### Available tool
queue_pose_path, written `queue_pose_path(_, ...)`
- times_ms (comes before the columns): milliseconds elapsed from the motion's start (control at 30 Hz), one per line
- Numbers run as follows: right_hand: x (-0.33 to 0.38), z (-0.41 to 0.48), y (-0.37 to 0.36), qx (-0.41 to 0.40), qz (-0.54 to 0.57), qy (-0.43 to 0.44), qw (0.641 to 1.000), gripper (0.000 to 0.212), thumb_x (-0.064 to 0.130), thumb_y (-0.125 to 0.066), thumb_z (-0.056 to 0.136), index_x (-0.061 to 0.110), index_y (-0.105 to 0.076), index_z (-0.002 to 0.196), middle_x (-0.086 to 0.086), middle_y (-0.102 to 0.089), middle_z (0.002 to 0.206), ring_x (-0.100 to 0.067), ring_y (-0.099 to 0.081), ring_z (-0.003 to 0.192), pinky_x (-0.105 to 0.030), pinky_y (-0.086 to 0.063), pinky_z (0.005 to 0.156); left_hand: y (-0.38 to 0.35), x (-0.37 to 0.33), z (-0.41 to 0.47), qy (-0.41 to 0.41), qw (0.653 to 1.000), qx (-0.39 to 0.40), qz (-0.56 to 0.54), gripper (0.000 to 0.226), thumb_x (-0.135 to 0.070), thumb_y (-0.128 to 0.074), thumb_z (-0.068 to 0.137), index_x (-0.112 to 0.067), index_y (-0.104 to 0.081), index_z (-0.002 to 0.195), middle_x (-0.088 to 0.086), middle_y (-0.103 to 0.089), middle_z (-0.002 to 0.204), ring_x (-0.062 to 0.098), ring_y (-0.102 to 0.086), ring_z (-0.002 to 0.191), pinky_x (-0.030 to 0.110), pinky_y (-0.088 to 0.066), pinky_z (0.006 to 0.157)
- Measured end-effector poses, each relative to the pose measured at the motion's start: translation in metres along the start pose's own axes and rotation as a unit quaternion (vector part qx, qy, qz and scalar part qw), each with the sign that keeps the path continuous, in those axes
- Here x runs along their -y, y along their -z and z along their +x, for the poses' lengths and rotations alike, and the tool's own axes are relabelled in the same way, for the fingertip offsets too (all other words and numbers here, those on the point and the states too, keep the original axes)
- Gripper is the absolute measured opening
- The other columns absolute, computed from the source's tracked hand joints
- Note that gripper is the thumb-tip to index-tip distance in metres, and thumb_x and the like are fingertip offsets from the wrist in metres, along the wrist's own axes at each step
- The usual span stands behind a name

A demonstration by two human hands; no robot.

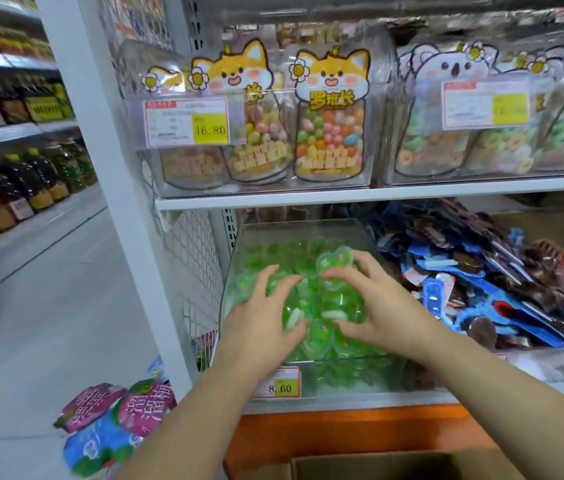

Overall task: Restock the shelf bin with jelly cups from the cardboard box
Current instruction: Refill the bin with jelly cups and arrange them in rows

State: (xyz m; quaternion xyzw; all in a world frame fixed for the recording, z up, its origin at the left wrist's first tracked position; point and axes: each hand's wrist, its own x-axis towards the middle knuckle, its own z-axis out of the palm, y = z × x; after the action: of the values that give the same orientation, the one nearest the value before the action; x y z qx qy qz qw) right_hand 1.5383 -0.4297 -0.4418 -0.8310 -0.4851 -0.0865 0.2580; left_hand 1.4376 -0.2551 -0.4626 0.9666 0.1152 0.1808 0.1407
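Observation:
A clear plastic shelf bin [349,375] on the lower shelf holds several green jelly cups [273,251]. Both my hands are over the bin, cradling a bunch of green jelly cups [329,299] between them. My left hand [266,313] curls its fingers round the left side of the bunch. My right hand [374,306] grips the right side, with its fingertips on a heart-shaped cup [336,263] at the top. The cardboard box [377,467] sits open at the bottom edge of the view, its inside hidden.
A price tag reading 8.60 [277,384] is on the bin's front. A neighbouring bin of blue and brown snack packets [481,271] lies to the right. Candy jars [329,133] stand on the shelf above. Pink and blue bags [114,420] lie on the floor at left.

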Motion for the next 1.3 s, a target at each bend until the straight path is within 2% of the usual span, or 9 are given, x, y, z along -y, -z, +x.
queue_pose_path(100,0.001,0.001,-0.001,0.018,-0.017,-0.006,1.000,0.063,0.029,-0.074,0.075,0.036,-0.044,0.129,0.006,-0.024,0.141,-0.013,-0.051,0.107,-0.020,-0.046,0.082,-0.005,0.003,-0.001,0.001,1.000,0.007,-0.004,0.064,-0.054,-0.054,0.086,-0.047,-0.020,0.141,-0.020,0.001,0.153,0.017,-0.061,0.096,0.031,-0.050,0.078)
queue_pose_path(167,0.003,0.001,-0.001,0.044,-0.041,-0.007,0.998,0.061,0.033,-0.071,0.077,0.038,-0.041,0.130,0.007,-0.021,0.143,-0.005,-0.047,0.085,-0.007,-0.037,0.066,-0.006,0.003,-0.001,-0.003,1.000,0.010,0.000,0.067,-0.054,-0.052,0.087,-0.050,-0.012,0.142,-0.020,0.007,0.154,0.019,-0.059,0.098,0.031,-0.049,0.079)
queue_pose_path(233,0.004,0.002,-0.001,0.065,-0.058,-0.015,0.996,0.060,0.036,-0.068,0.080,0.039,-0.039,0.132,0.008,-0.020,0.144,-0.003,-0.039,0.077,-0.006,-0.028,0.057,-0.007,0.003,-0.001,-0.003,1.000,0.016,0.009,0.071,-0.054,-0.049,0.089,-0.050,-0.004,0.143,-0.018,0.013,0.155,0.020,-0.057,0.102,0.031,-0.047,0.083)
queue_pose_path(467,0.008,0.004,-0.001,0.067,-0.074,-0.025,0.995,0.065,0.052,-0.063,0.080,0.041,-0.033,0.136,0.006,-0.022,0.144,-0.014,-0.041,0.122,-0.028,-0.047,0.086,-0.005,0.000,-0.001,-0.003,0.999,0.017,0.032,0.078,-0.054,-0.046,0.090,-0.048,0.010,0.145,-0.007,0.014,0.158,0.021,-0.054,0.115,0.035,-0.032,0.104)
queue_pose_path(600,0.009,0.005,-0.004,0.057,-0.054,-0.039,0.996,0.076,0.061,-0.062,0.075,0.037,-0.031,0.141,0.008,-0.030,0.143,-0.015,-0.032,0.130,-0.034,-0.039,0.102,-0.009,0.005,0.001,-0.001,1.000,0.011,0.022,0.084,-0.056,-0.047,0.088,-0.049,0.018,0.142,-0.007,0.008,0.159,0.022,-0.034,0.137,0.047,-0.026,0.112)
queue_pose_path(733,0.012,0.006,-0.003,0.043,-0.031,-0.043,0.998,0.078,0.061,-0.064,0.074,0.034,-0.034,0.142,0.009,-0.032,0.145,-0.015,-0.029,0.133,-0.032,-0.031,0.109,-0.008,0.006,0.002,-0.004,1.000,0.005,0.016,0.086,-0.056,-0.048,0.088,-0.049,0.019,0.142,-0.008,0.005,0.159,0.022,-0.022,0.143,0.050,-0.024,0.113)
queue_pose_path(900,0.016,0.007,0.003,0.041,-0.047,-0.062,0.996,0.080,0.067,-0.058,0.074,0.039,-0.030,0.143,0.020,-0.019,0.153,-0.012,-0.024,0.136,-0.033,-0.033,0.108,-0.005,0.003,0.000,0.005,0.998,0.019,0.064,0.082,-0.064,-0.040,0.088,-0.046,0.018,0.143,-0.006,0.003,0.160,0.033,-0.001,0.146,0.050,-0.014,0.117)
queue_pose_path(1100,0.015,0.008,-0.002,-0.010,-0.114,-0.054,0.992,0.089,0.083,-0.028,0.061,0.041,-0.037,0.139,0.021,-0.024,0.151,-0.012,-0.031,0.127,-0.034,-0.028,0.099,-0.002,0.000,-0.004,-0.003,0.996,0.010,0.093,0.085,-0.064,-0.040,0.087,-0.043,0.017,0.145,-0.005,0.004,0.159,0.020,0.012,0.146,0.050,-0.002,0.117)
queue_pose_path(1300,0.008,0.006,-0.013,-0.121,-0.023,-0.031,0.992,0.069,0.068,-0.046,0.073,0.030,-0.054,0.130,0.023,-0.037,0.138,-0.010,-0.041,0.112,-0.029,-0.033,0.097,0.003,-0.003,-0.009,-0.010,0.996,-0.003,0.085,0.086,-0.065,-0.041,0.086,-0.043,0.018,0.144,-0.006,0.003,0.159,0.018,0.010,0.146,0.048,-0.001,0.117)
